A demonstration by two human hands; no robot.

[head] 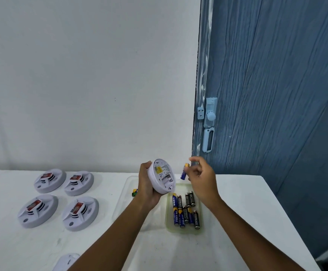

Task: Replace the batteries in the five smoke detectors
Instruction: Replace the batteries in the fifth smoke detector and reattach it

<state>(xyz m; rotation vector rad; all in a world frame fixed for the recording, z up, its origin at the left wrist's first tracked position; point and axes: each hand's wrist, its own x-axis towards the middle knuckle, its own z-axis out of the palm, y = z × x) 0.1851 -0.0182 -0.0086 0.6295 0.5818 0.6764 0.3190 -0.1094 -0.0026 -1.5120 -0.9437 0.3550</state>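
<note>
My left hand point(146, 187) grips a white smoke detector point(162, 176) by its rim, lifted above the table with its open back facing me. Just to its right, my right hand point(202, 179) pinches a blue and yellow battery point(184, 171), held upright and a little apart from the detector. Below, a pale tray point(184, 230) holds several blue and black batteries point(185, 211). Several more smoke detectors point(61, 198) lie face up on the left of the white table. A white cover piece point(66, 262) lies at the bottom edge.
A clear tray point(127, 184) behind my left hand holds small green and yellow items point(134, 192). The white table point(247, 212) ends at right beside a blue door point(276, 94) with a pale latch point(210, 116). A white wall stands behind.
</note>
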